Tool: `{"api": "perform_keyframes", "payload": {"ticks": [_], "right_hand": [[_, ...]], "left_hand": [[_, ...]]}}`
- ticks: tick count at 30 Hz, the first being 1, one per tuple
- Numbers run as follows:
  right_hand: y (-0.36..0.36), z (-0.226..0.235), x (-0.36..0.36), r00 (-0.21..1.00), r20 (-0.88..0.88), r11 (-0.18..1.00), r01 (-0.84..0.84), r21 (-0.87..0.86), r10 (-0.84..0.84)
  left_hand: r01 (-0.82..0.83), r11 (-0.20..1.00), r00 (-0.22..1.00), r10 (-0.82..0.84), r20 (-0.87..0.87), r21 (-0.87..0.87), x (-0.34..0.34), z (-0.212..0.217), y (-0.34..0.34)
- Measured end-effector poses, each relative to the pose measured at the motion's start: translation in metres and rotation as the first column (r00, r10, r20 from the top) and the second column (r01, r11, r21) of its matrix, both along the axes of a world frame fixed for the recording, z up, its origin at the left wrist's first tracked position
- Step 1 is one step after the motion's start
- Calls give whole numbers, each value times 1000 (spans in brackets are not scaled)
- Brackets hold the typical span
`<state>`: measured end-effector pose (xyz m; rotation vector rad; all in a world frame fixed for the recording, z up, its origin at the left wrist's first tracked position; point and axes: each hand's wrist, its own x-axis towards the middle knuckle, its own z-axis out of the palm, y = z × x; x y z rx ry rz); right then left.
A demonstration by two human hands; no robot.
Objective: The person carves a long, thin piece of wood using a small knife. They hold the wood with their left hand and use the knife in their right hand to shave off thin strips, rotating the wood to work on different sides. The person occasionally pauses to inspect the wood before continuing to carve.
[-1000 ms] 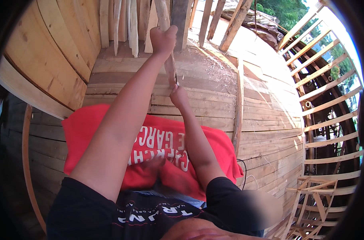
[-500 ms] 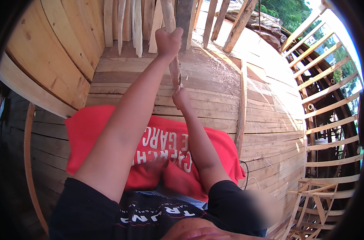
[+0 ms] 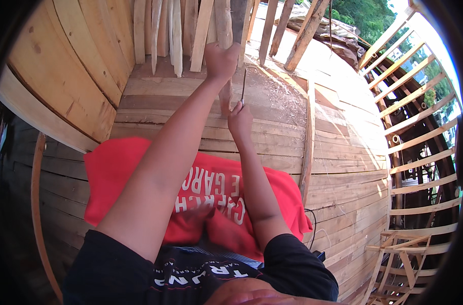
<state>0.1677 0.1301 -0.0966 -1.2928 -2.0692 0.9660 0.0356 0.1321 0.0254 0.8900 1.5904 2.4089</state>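
Gripping stick with left hand, blade beside it with right hand. Perhaps partly shaved (chips to stick's right), seemingly unfinished.

I see a pale brown stick, a dark tool, white-lettered red cloth, a white-printed black shirt, green foliage.

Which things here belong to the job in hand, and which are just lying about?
In the job:
wooden stick, in the left hand
thin dark tool, in the right hand
red cloth, probably

Lying about, seemingly:
upright wood strips
crumpled sheeting
wooden frame, lower right
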Motion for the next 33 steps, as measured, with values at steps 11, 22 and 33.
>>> {"api": "perform_keyframes", "payload": {"ticks": [11, 22, 33], "right_hand": [[1, -30, 11, 999, 25, 999, -49, 21, 48], [20, -47, 18, 965, 156, 963, -175, -205, 209], [19, -14, 9, 970, 173, 982, -182, 49, 171]], "left_hand": [[113, 993, 994, -113, 11, -20, 24, 13, 6], [104, 992, 976, -115, 187, 67, 20, 24, -2], [112, 985, 974, -134, 182, 128, 11, 19, -12]]}}
